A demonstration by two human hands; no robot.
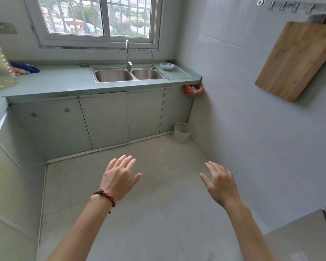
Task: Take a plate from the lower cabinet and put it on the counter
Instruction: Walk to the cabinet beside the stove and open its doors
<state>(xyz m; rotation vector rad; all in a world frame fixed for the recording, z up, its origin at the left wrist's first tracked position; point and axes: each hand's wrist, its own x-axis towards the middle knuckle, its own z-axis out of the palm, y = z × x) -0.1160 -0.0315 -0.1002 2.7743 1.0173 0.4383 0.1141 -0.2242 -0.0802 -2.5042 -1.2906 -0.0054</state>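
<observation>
Nearest, left hand (119, 178) and right hand (219, 182) hover over the floor (158, 223), each grip spread apart, holding nothing. Far ahead, lower cabinet (104, 119) doors are closed, hiding any plate; a small dish (167, 66) sits on the counter (64, 80) right of the sink (129, 74)

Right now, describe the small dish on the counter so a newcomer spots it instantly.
Find the double steel sink under the window. On the green counter just right of it, near the corner wall, sits the small dish: white with blue pattern, the only crockery there.
</observation>
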